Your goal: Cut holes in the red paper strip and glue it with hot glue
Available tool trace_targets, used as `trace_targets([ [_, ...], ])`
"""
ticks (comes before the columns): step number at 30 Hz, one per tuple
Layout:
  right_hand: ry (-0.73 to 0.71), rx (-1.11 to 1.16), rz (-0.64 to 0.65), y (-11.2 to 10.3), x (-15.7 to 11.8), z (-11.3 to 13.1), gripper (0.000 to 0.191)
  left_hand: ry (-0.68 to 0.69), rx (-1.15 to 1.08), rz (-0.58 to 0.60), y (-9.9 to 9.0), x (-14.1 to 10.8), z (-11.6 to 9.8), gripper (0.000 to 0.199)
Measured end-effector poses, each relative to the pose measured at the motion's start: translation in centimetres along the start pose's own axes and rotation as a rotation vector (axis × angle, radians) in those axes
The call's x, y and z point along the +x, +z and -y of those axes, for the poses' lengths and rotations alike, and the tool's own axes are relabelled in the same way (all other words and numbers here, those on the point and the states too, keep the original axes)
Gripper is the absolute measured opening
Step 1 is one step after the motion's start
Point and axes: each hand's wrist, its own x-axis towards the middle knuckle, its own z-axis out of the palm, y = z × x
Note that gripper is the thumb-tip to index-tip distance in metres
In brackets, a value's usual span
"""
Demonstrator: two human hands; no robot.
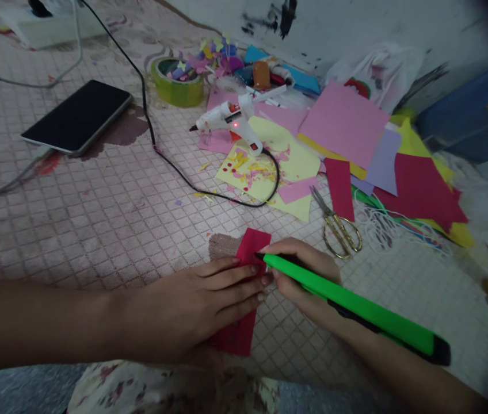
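My left hand (209, 305) lies flat with its fingers stretched across a strip of red paper (239, 336), pressing it to the tablecloth. The strip's top end shows beyond my fingers; its middle is covered. My right hand (308, 264) is closed around a long green pen-like tool (351, 296) with a black tip and a black back end. That tip touches or hovers just over the strip near its right edge, close to my left fingertips; I cannot tell which. Gold-handled scissors (336, 224) lie just beyond my right hand.
A white glue gun (231, 121) with a lit red light rests among paper scraps; its black cord (187, 181) crosses the cloth. Farther back are a roll of yellow-green tape (179, 89) and coloured sheets (347, 123). A phone (80, 115) lies left, white string (382, 227) right.
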Motion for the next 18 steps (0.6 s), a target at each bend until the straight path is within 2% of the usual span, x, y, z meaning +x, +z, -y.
trace_targets([
  [7, -0.003, -0.058, -0.074, 0.31, 0.33, 0.23, 0.023, -0.011, 0.000, 0.035, -0.15, 0.04, -0.02, 0.067],
  [12, 0.000, -0.035, -0.059, 0.45, 0.16, -0.04, 0.026, -0.009, 0.008, 0.045, 0.00, 0.09, 0.07, 0.071],
  [18, -0.007, -0.030, -0.046, 0.23, 0.18, -0.02, 0.027, -0.010, 0.014, 0.057, -0.02, -0.07, 0.02, 0.067],
])
